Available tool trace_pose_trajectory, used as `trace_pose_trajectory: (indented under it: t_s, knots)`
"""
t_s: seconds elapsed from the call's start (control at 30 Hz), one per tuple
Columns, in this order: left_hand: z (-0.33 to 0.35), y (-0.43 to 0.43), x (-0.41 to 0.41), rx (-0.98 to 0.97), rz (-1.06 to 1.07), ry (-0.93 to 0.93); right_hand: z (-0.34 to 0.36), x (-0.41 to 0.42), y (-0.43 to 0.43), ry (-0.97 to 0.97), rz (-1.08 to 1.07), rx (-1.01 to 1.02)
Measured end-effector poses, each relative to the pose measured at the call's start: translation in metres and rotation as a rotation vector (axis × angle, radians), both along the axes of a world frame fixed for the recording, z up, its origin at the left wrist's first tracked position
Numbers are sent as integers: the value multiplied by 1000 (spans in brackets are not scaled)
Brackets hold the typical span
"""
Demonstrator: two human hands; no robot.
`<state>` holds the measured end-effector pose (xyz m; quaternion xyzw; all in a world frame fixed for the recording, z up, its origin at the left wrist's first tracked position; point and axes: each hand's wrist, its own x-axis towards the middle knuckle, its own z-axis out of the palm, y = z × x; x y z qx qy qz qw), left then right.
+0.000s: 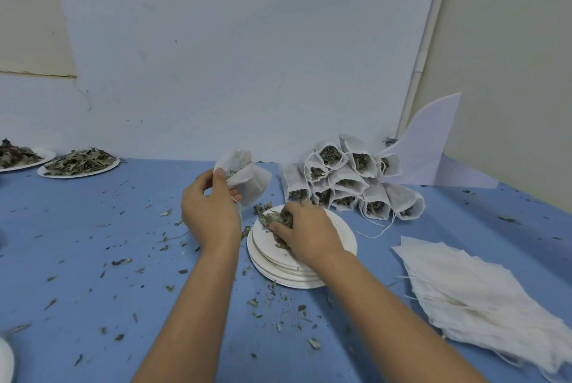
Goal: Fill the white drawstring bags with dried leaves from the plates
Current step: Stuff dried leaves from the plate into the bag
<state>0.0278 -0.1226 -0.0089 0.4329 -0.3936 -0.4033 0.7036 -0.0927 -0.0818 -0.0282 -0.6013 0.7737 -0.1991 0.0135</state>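
Observation:
My left hand [209,212] grips the mouth of a white drawstring bag [247,176] and holds it up, open, above the blue table, with some leaves showing inside. To its right, my right hand [305,229] lies on the top plate of a stack of white plates [340,237], fingers curled round a clump of dried leaves [275,219]. A pile of filled bags [349,183] leans against the wall behind the stack. Flat empty bags [476,293] lie in a heap at the right.
Two plates heaped with dried leaves [79,162] [18,158] sit at the far left by the wall. Leaf crumbs are scattered over the blue tablecloth [93,243]. A white curved card [430,150] stands at the back right. A plate edge [6,361] shows at bottom left.

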Motion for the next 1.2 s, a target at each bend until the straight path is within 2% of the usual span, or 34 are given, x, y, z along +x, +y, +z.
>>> trace_pose_trajectory:
  t_s: [0.17,0.43,0.7,0.87,1.0,1.13,1.2]
  knots:
    - [-2,-1,-1,-10,-4,-5,-2,2,-2,16,4,-33]
    - [-1,0,-2,-2,-6,-6,2,5,-2,185,42,46]
    - [-3,-2,-3,-15,-7,7,25,-1,4,177,-28,26]
    - [-5,-2,-3,-12,-4,-22,32,-1,-5,103,101,57]
    - [-4,-1,-2,-6,7,-29,21,1,-12,184,207,170]
    - [-4,-1,-1,-1,-2,-26,12,-2,-12,177,172,-2]
    - [-4,0,-1,-1,-4,-35,14,-3,-12,205,150,-14]
